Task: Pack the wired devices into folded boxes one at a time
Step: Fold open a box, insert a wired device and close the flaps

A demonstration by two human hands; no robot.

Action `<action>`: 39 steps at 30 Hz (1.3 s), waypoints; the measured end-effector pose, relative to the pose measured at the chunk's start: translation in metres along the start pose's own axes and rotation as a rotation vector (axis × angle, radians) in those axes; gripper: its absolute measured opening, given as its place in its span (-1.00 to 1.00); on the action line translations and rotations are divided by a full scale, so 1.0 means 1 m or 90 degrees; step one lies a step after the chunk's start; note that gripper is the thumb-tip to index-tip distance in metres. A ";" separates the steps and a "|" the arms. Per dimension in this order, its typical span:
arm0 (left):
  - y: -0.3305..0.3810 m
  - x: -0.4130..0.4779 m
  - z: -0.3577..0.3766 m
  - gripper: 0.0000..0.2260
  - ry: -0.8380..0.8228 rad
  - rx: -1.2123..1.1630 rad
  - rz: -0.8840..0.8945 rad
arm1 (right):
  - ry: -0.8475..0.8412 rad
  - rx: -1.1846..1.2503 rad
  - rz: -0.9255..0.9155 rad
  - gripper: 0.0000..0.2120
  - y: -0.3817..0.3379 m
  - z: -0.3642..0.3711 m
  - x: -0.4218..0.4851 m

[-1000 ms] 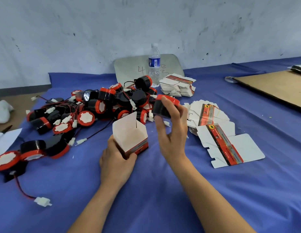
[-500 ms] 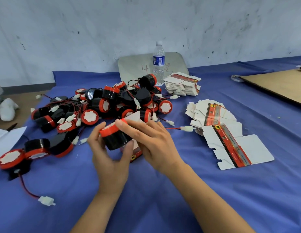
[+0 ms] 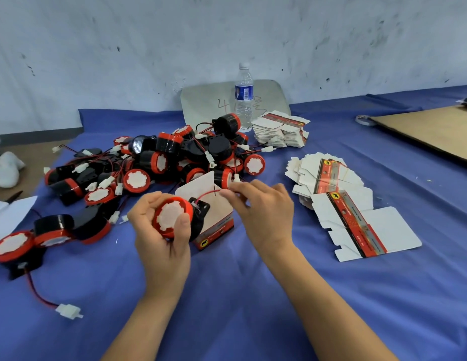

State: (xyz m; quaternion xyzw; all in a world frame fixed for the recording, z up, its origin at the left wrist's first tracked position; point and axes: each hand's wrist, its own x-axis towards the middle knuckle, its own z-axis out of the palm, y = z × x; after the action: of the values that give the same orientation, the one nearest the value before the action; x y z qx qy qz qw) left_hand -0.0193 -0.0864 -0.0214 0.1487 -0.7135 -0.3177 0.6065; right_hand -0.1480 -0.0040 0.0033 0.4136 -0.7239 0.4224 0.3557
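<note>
At the far left a loose device (image 3: 12, 246) lies on the blue cloth (image 3: 253, 295), its cord trailing toward the viewer. Behind it sits the tangled pile (image 3: 159, 157), close enough to draw from. The left hand (image 3: 159, 246) wraps curled fingers and thumb around one device (image 3: 172, 217), red face up, just in front of the folded box (image 3: 222, 212), which stands open-topped, likely so the piece can drop straight in. The right hand (image 3: 266, 212) pinches the red wire (image 3: 205, 198) between thumb and fingertips, probably gathering it to fit inside. Further right lie flat boxes (image 3: 383, 230) ready for folding. By count: one device held, one box folded, one bottle (image 3: 244, 100), two stacks of flat boxes plus a single; the pile holds well over a dozen, too tangled for an exact count.
</note>
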 end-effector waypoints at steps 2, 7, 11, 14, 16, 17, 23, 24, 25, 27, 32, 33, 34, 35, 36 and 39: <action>0.000 0.003 -0.001 -0.64 0.003 0.013 0.015 | -0.011 0.019 0.052 -0.83 0.002 -0.004 0.002; 0.000 0.004 -0.002 -0.37 -0.010 0.049 0.001 | -0.011 0.172 0.008 -0.81 -0.016 -0.010 0.000; -0.001 0.001 -0.002 -0.14 -0.052 0.092 -0.010 | -0.009 0.224 -0.060 -0.45 -0.038 -0.013 -0.008; 0.002 0.000 -0.002 -0.06 -0.084 0.074 -0.011 | -0.005 0.207 -0.102 -0.38 -0.040 -0.010 -0.013; 0.003 0.000 -0.002 -0.03 -0.092 0.099 0.010 | -0.006 0.199 -0.116 -0.38 -0.038 -0.008 -0.014; 0.003 0.000 -0.002 0.00 -0.098 0.110 0.014 | -0.015 0.202 -0.122 -0.38 -0.037 -0.008 -0.014; 0.005 -0.001 0.000 0.00 -0.151 0.100 0.052 | -0.082 0.261 0.006 -0.46 -0.034 -0.008 -0.014; 0.007 -0.002 0.003 0.00 -0.157 0.110 0.053 | -0.088 0.286 0.066 -0.49 -0.034 -0.007 -0.013; 0.006 -0.003 0.007 0.03 -0.152 0.132 0.036 | -0.096 0.310 0.128 -0.52 -0.032 -0.005 -0.013; 0.002 -0.003 0.013 0.14 -0.127 0.147 -0.091 | -0.123 0.334 0.234 -0.58 -0.026 0.001 -0.012; -0.025 -0.013 0.014 0.16 -0.213 0.127 -0.288 | -0.194 0.380 0.369 -0.60 -0.014 0.013 -0.016; -0.030 -0.015 0.015 0.14 -0.217 0.136 -0.300 | -0.200 0.366 0.370 -0.58 -0.013 0.014 -0.016; -0.032 -0.016 0.016 0.13 -0.218 0.141 -0.309 | -0.205 0.330 0.359 -0.57 -0.012 0.015 -0.016; -0.031 -0.016 0.018 0.13 -0.215 0.141 -0.312 | -0.213 0.275 0.335 -0.55 -0.012 0.015 -0.017; -0.029 -0.015 0.019 0.12 -0.209 0.138 -0.308 | -0.228 0.213 0.304 -0.53 -0.012 0.015 -0.018; -0.024 -0.015 0.018 0.10 -0.216 0.143 -0.279 | -0.299 0.076 0.225 -0.53 -0.012 0.014 -0.019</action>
State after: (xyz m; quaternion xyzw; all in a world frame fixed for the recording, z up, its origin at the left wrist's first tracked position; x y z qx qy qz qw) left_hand -0.0370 -0.0907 -0.0494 0.3098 -0.7863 -0.3805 0.3754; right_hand -0.1315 -0.0145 -0.0150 0.3877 -0.8211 0.4123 0.0741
